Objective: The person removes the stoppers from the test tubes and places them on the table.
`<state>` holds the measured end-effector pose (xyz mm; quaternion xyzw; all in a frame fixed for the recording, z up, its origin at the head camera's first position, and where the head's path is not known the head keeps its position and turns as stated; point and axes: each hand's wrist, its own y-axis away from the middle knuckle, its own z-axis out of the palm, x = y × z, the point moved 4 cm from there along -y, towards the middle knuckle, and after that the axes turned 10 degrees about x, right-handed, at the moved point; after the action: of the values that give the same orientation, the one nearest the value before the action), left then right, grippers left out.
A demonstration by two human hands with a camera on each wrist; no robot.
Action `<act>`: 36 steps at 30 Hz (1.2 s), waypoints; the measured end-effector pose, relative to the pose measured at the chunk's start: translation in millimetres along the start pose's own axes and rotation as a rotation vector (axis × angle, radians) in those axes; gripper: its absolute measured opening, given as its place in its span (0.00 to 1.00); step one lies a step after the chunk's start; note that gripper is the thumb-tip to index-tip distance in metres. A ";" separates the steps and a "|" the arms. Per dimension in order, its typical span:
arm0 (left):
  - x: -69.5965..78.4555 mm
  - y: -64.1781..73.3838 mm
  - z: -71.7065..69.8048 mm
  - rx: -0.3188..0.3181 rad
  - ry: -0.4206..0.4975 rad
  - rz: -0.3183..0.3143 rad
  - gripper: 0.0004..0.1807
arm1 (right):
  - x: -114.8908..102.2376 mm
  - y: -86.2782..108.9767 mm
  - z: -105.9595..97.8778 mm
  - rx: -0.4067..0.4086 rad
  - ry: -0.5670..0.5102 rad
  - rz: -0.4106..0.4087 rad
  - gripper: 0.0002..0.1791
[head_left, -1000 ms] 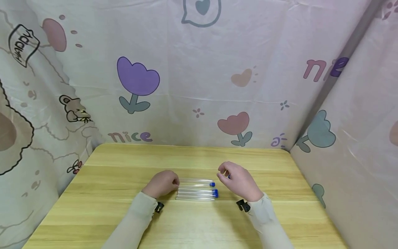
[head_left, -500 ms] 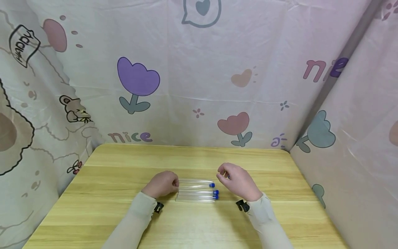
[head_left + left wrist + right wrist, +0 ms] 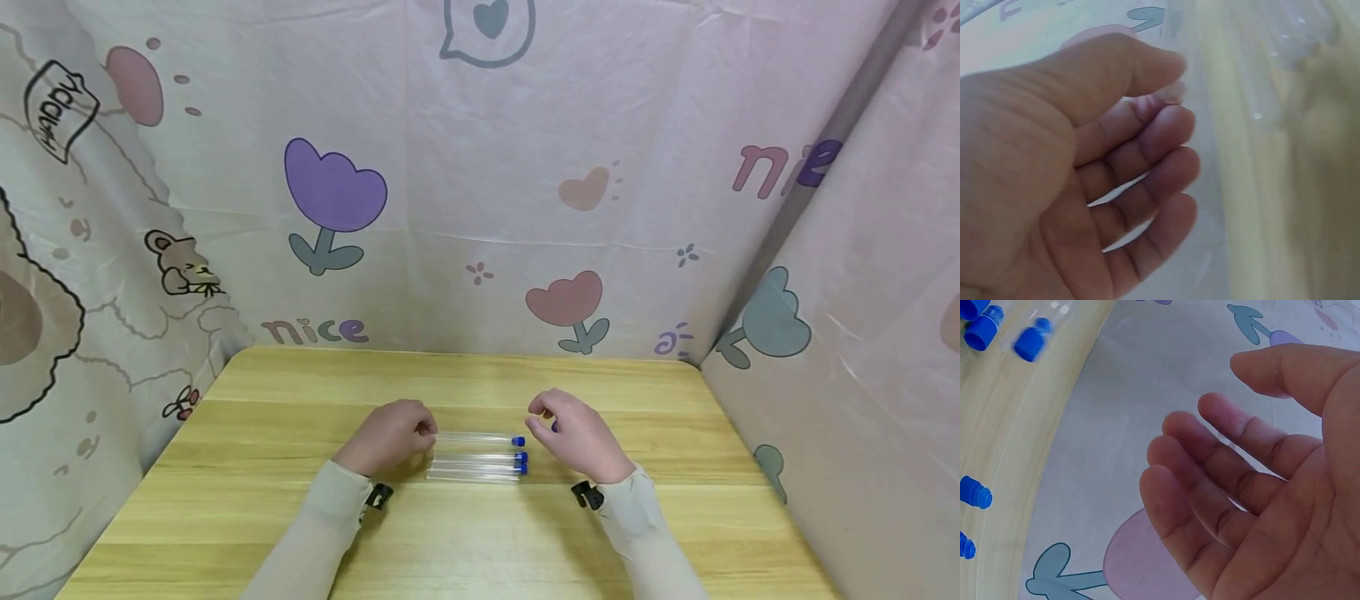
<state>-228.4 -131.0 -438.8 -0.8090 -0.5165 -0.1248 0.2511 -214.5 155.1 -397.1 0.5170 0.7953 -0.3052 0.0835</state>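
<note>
My left hand [image 3: 393,437] pinches the closed end of a clear test tube [image 3: 480,437] with a blue cap [image 3: 518,442]. In the left wrist view the thumb and index fingertip [image 3: 1172,65] meet, while the other fingers curl loosely. Several more clear test tubes [image 3: 476,468] lie side by side nearer the person, some with blue caps [image 3: 522,469]. My right hand [image 3: 581,437] hovers to the right of the capped ends. In the right wrist view its fingers [image 3: 1179,481] are relaxed and hold nothing.
Small loose blue caps [image 3: 974,492] lie on the wooden table [image 3: 300,383] beyond the right hand, mostly hidden behind it in the head view. A patterned cloth curtain [image 3: 465,167] stands along the table's back and sides.
My left hand has shifted slightly away from the person, and the capped tube it pinches has moved the same way, apart from the nearer tubes. The right hand has barely moved.
</note>
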 end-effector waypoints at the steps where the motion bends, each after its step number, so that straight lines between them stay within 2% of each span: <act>1: 1.6 -0.4 -3.3 0.018 -0.012 0.013 0.04 | 0.4 0.2 0.1 -0.003 -0.001 0.009 0.05; 7: 16.5 -0.9 -29.8 0.137 -0.014 0.072 0.02 | -1.7 0.1 -1.2 0.016 0.010 0.003 0.12; 17: 40.2 4.6 -64.0 0.360 -0.019 0.172 0.06 | -15.1 -0.3 -13.3 0.188 -0.052 -0.119 0.04; 20: 44.7 7.8 -70.3 0.381 -0.021 0.168 0.07 | -17.7 -1.4 -15.5 0.218 -0.056 -0.151 0.05; 28: 51.4 13.2 -79.0 0.373 -0.027 0.179 0.14 | -23.2 -2.7 -18.2 0.259 -0.105 -0.184 0.05; 36: 53.5 15.2 -84.7 0.444 -0.054 0.214 0.11 | -31.8 -9.1 -23.9 0.287 -0.177 -0.108 0.09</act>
<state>-186.6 -140.2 -346.9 -0.7870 -0.4493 0.0407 0.4208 -203.8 141.7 -360.1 0.4513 0.7597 -0.4641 0.0620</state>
